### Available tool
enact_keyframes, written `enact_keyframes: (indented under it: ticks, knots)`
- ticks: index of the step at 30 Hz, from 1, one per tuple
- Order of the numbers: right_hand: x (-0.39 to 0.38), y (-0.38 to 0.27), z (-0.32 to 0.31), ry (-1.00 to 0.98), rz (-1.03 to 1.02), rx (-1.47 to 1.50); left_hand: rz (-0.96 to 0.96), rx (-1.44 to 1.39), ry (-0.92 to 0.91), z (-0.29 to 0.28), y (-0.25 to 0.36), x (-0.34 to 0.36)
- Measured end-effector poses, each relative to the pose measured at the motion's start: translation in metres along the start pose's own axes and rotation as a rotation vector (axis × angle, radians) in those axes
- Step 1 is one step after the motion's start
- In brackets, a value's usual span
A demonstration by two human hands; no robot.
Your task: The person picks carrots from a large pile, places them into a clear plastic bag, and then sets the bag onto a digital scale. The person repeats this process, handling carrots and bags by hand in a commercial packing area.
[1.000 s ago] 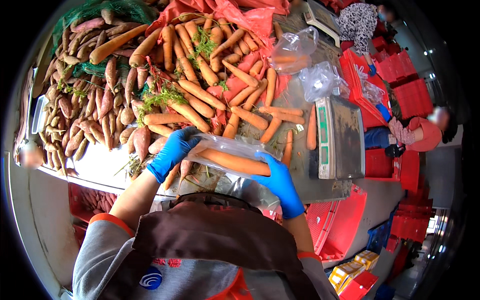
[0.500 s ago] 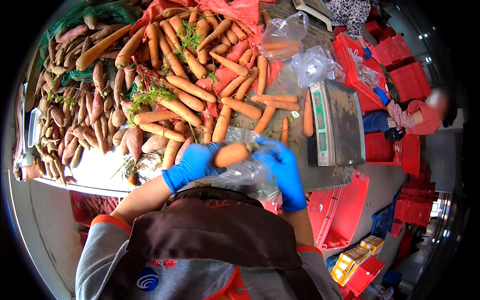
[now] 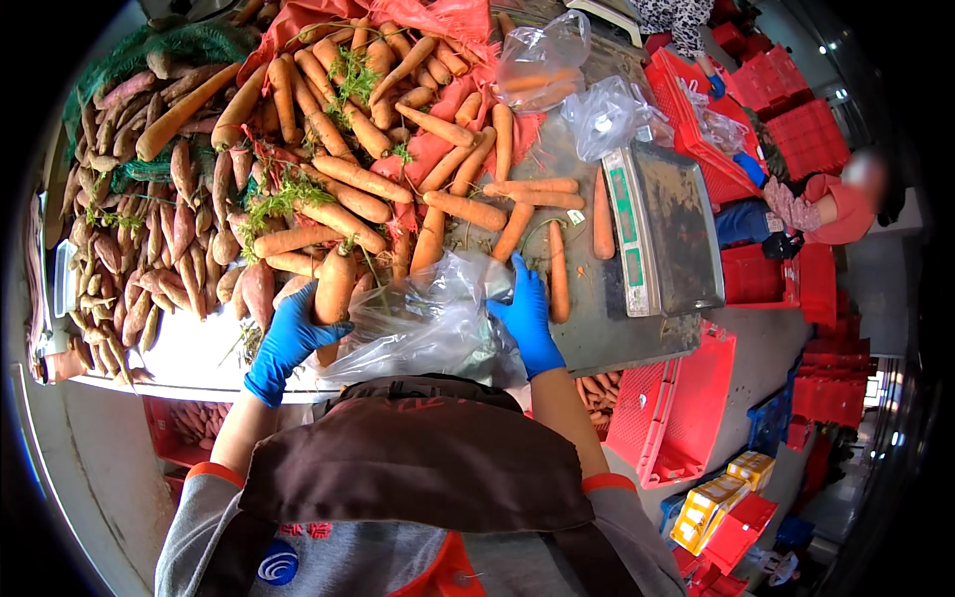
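Note:
My left hand [image 3: 284,348], in a blue glove, is closed round a thick orange carrot [image 3: 335,289] that stands nearly upright, its top end pointing away from me. Just right of it, a clear plastic bag [image 3: 423,323] lies crumpled at the table's near edge. At the bag's right side is my right hand [image 3: 530,318], also blue-gloved, with thumb and fingers on the film. A loose carrot [image 3: 558,274] lies just beyond that hand. Past the bag spreads a big heap of carrots [image 3: 363,179], some with green tops, partly on red mesh sacking [image 3: 438,20].
Sweet potatoes [image 3: 164,234] are piled at the left on green netting [image 3: 189,45]. To the right stands a scale [image 3: 676,234]. Bagged carrots [image 3: 537,75] lie at the back. Red crates [image 3: 686,428] stand beside the table; another person [image 3: 811,209] is at the far right.
My hands have moved apart. The carrot has gone left with my left hand and turned from lying sideways to upright. The plastic bag now lies spread between my hands.

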State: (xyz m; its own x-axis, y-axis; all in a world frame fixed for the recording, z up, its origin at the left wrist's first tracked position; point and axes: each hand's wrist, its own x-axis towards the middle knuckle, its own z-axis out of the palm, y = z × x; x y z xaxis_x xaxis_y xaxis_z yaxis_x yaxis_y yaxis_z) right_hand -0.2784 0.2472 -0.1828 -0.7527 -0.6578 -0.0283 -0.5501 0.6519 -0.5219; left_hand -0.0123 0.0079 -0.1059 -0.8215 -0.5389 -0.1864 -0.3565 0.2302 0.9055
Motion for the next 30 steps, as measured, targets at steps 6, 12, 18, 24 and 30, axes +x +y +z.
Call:
enact_keyframes:
  ticks: [6, 12, 18, 24, 30]
  knots:
    - [-0.019, -0.011, -0.018, 0.090, -0.122, -0.216, -0.048, -0.137, 0.034, 0.000, -0.007, -0.009]
    - [-0.044, -0.036, -0.013, 0.131, -0.233, 0.079, -0.052, -0.171, 0.045, 0.004, -0.015, -0.010]
    - [0.033, -0.036, -0.014, 0.254, 0.217, 0.701, -0.066, -0.252, -0.034, -0.003, 0.005, -0.012]
    - [0.056, -0.019, -0.040, 0.563, 0.061, 0.612, -0.048, -0.129, -0.078, -0.005, 0.014, -0.014]
    - [-0.059, -0.019, -0.001, -0.076, -0.072, 0.336, -0.021, -0.098, -0.103, 0.007, -0.001, -0.013]
